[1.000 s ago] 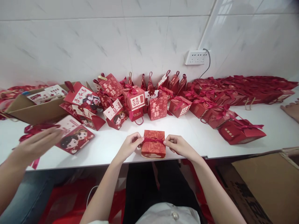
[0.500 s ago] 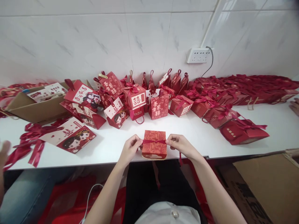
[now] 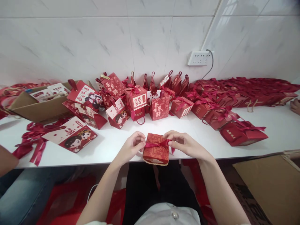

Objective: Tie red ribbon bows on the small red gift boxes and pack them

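A small red patterned gift box (image 3: 156,155) sits at the front edge of the white table (image 3: 112,150), with a rope cord along its near side. Across its top runs a dark red ribbon (image 3: 156,144), crossed at the middle. My left hand (image 3: 133,145) is closed at the box's left side, thumb and fingers pinching the ribbon's left part. On the other side my right hand (image 3: 184,143) pinches the ribbon's right part, its fingers reaching over the box's back right corner. A loose ribbon end hangs below the right fingers.
Many red gift boxes (image 3: 160,107) stand along the wall, more heaped at right. A printed box (image 3: 75,134) and loose ribbons (image 3: 38,140) lie left, before an open carton (image 3: 39,107). Another person's arm (image 3: 7,161) is at far left, a hand (image 3: 295,106) at far right.
My right hand has moved in over the box's back right corner. The box has tilted slightly, and its ribbon looks looser. The neighbour's arm at left has come further into view.
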### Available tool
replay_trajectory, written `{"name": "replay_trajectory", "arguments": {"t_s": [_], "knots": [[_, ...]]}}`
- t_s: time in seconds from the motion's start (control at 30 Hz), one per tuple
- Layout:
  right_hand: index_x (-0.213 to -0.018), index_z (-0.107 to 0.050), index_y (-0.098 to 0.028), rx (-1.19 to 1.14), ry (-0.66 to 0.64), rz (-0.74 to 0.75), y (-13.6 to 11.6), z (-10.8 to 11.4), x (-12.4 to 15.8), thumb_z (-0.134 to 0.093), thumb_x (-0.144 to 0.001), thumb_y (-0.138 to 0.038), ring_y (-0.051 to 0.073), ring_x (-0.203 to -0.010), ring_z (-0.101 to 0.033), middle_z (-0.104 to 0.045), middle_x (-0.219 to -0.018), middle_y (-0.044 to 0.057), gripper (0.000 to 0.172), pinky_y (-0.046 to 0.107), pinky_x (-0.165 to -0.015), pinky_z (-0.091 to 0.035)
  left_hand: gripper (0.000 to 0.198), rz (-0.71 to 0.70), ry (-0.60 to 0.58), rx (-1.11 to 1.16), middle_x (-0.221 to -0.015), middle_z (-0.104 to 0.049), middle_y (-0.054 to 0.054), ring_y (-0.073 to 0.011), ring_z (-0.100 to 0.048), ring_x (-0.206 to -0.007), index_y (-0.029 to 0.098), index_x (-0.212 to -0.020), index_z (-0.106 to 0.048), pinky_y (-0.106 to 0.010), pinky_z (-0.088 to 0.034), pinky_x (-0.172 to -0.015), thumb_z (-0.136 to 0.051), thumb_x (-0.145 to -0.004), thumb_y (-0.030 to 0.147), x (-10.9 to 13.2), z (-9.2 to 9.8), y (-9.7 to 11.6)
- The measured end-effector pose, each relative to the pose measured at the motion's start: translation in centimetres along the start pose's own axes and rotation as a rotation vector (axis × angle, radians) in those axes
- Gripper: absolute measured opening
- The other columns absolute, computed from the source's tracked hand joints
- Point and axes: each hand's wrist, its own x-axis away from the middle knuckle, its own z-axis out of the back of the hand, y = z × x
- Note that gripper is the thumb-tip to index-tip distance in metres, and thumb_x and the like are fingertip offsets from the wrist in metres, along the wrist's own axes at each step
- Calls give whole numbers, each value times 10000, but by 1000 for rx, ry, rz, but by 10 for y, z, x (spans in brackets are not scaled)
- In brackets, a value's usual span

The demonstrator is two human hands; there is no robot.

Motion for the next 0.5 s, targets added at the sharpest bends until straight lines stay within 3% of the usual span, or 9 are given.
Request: {"name": "replay_trajectory", "arguments": {"t_s": [0.07, 0.13, 0.3, 0.4, 0.5], "knots": [[-773, -665, -192, -10, 27, 56, 1, -9, -1, -587, -820, -382, 235, -1016, -585, -626, -1153, 89, 211, 366, -873, -446, 140, -17, -43, -96, -680, -492, 39, -78, -459, -532, 184, -821, -492, -224, -373, -532, -544, -775, 306, 2, 3, 6], [-800, -682, -199, -26, 59, 77, 4, -17, -4, -579, -832, -342, 246, -1079, -574, -652, -1138, 88, 179, 380, -927, -421, 114, -35, -77, -263, -698, -520, 24, -93, -466, -576, 180, -807, -535, -234, -383, -569, -500, -814, 288, 5, 6, 11], [-798, -692, -200, 4, 236, 63, 14, -34, -10, -572, -827, -348, 221, -868, -635, -705, -883, 62, 194, 343, -797, -475, 104, -82, -129, -568, -869, -623, 0, -152, -552, -775, 208, -869, -599, -271, -428, -736, -540, -794, 248, 10, 9, 20], [-816, -698, -204, 40, 338, 89, 20, -41, -11, -569, -822, -333, 211, -851, -630, -691, -886, 60, 183, 324, -768, -482, 133, -113, -153, -658, -933, -622, -4, -166, -570, -840, 221, -903, -584, -276, -433, -782, -536, -780, 205, 11, 8, 24], [-850, -695, -216, 79, 361, 146, 24, -45, -12, -536, -834, -296, 206, -863, -627, -683, -905, 61, 179, 326, -784, -482, 146, -157, -159, -742, -940, -611, -11, -166, -572, -843, 228, -900, -575, -278, -430, -779, -466, -815, 181, 10, 6, 26]]}}
